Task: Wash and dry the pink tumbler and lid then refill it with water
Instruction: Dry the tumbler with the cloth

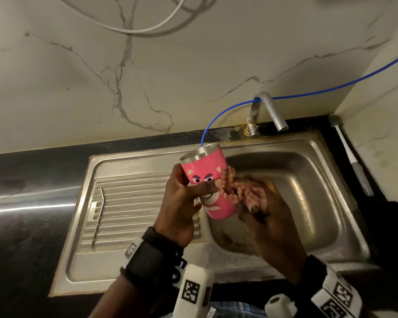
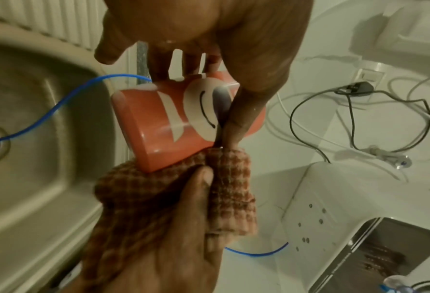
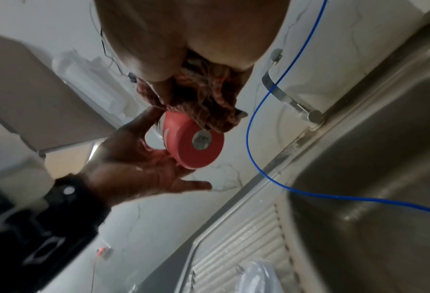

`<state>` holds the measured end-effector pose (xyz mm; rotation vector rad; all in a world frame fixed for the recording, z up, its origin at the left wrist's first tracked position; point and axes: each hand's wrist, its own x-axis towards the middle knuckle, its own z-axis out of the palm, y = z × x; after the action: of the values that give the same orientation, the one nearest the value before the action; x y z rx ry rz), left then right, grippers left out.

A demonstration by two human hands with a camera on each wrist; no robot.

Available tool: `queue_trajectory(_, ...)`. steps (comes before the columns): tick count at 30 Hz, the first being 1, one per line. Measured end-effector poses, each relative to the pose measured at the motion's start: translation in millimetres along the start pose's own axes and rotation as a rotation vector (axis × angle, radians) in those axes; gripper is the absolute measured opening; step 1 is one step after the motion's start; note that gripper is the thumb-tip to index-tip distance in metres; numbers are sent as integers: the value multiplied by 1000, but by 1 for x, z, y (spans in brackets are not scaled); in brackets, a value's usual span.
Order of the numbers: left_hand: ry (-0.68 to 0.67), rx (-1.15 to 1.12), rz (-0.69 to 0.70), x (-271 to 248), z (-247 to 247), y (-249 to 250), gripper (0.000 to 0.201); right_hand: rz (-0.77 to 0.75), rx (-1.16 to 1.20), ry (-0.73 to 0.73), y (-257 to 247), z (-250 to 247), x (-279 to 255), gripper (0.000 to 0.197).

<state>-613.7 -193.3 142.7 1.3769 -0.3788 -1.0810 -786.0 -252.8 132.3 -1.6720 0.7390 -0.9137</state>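
Over a stainless steel sink (image 1: 292, 143), the left hand (image 1: 179, 210) grips a pink cartoon-faced steel tumbler (image 1: 207, 182) while the right hand (image 1: 271, 216) clutches a reddish checked cloth (image 1: 237, 191) against it.

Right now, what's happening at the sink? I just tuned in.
A person holds the pink tumbler above the steel sink, the left hand gripping its side. The right hand presses a bunched checked cloth against the tumbler's other side. The tumbler has no lid on. A metal straw lies on the drainboard, and the tap shows no water running.
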Motion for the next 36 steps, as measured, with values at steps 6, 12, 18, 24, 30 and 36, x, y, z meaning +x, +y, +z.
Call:
queue_trajectory(6, -85, -18, 57, -4, -2, 5, 76, 385, 410, -22, -15, -1, 38, 33)
queue_trajectory(12, -178, 88, 311, -5, -8, 6, 91, 911, 823, -111, 8, -11, 21, 37)
queue_trajectory(18, -77, 19, 357, 2, -18, -3, 89, 968, 896, -59, 12, -23, 3, 41)
queue_trajectory(24, -86, 20, 376, 0, -17, -8, 92, 931, 766, 76, 19, -20, 8, 37)
queue_trajectory(30, -134, 74, 418, -6, -15, -13, 98, 958, 911, 30, 23, -10, 10, 40)
queue_trajectory(36, -175, 175, 486, -15, -17, -13, 96, 995, 1013, -87, 25, 16, -4, 50)
